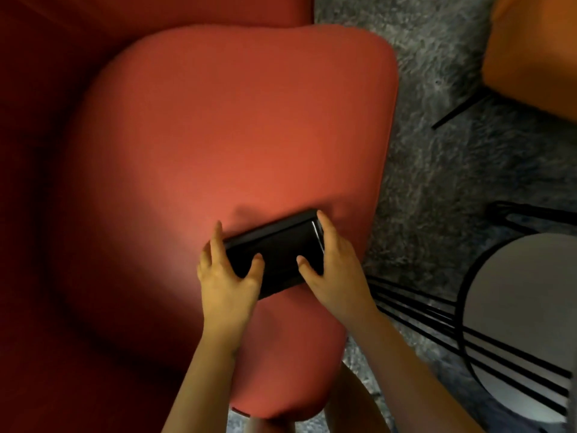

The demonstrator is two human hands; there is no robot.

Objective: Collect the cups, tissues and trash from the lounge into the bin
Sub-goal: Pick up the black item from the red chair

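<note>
1. Here, two-handed grip on black box (274, 256), probably a tissue box; label not readable.
2. Left hand (226, 276) clamped on near-left end, thumb on top face. Right hand (332, 267) clamped on far-right end, fingertips (321, 218) over the corner.
3. Box resting on red seat cushion (218, 135) directly under the grip, slightly pressed into the fabric, lying diagonally.
4. Right of the grip: grey carpet (437, 170), then round white table (518, 326) with black wire legs. Orange chair (537, 48) well beyond.
5. Step judged: pickup of tissues from the lounge seat, lift not yet done.
6. Next: lift level with both hands, turn toward bin. Bin not in view; locating needed first.
</note>
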